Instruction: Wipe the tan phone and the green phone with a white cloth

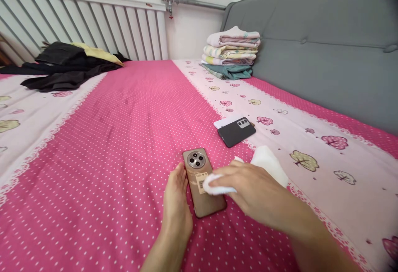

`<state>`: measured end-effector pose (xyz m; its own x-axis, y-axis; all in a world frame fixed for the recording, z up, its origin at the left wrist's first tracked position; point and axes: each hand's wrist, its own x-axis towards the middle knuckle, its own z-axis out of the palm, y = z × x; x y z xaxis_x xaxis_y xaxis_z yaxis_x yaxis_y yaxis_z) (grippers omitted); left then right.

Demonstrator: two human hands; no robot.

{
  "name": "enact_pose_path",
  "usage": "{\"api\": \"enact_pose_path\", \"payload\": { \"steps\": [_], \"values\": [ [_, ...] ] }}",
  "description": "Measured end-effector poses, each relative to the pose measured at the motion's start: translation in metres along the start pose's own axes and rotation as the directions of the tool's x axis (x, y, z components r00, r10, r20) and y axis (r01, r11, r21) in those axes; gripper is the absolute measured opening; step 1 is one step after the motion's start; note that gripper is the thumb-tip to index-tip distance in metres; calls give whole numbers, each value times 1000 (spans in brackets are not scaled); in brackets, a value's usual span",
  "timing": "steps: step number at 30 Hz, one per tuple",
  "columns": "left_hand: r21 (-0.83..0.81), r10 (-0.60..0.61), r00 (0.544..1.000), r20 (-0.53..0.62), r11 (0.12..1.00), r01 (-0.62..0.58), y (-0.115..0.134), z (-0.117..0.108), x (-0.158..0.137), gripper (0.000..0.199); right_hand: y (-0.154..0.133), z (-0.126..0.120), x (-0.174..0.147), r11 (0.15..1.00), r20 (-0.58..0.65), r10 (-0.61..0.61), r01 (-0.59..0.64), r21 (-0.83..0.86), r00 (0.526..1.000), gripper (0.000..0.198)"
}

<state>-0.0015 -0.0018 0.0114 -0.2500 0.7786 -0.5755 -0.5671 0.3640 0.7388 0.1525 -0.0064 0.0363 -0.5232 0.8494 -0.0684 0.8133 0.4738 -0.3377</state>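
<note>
Low in the middle of the frame, the left hand lies flat and open against the bronze phone, steadying it face-down on the pink bedsheet while the right hand pinches a white wipe onto its back.

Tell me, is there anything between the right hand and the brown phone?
Only the white wipe: the right hand presses it on the back of the brown phone. The left hand lies against the phone's left edge, with nothing between.
</note>
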Motion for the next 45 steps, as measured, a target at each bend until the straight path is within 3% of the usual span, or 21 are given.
{"api": "enact_pose_path", "payload": {
  "steps": [4,8,12,15,19,29,36,45],
  "values": [
    [9,5,1000,13,1000,-5,0,0,0,47,13,16,36,987,-227,161,-152,56,961,45],
    [16,17,1000,10,1000,-17,-1,-1,0,49,35,45,63,957,-317,289,-284,63,903,49],
    [18,18,1000,21,1000,-19,-2,0,0,48,44,57,69,964,-259,264,-266,26,929,49],
    [8,28,999,16,1000,-28,-2,0,1,46,40,54,67,974,-218,210,-222,-34,953,51],
    [-2,18,1000,9,1000,-18,-1,0,1,43,31,44,61,967,-150,234,-246,-72,961,48],
    [-5,10,1000,5,1000,-9,-1,0,0,43,6,20,39,927,80,315,-288,-241,946,27],
    [-8,10,1000,16,1000,-10,-1,1,0,47,-7,8,16,948,286,245,-167,-272,926,28],
    [-22,3,1000,-4,1000,-3,1,3,-1,41,-8,4,10,964,347,209,-134,-228,914,20]
  ]
}}
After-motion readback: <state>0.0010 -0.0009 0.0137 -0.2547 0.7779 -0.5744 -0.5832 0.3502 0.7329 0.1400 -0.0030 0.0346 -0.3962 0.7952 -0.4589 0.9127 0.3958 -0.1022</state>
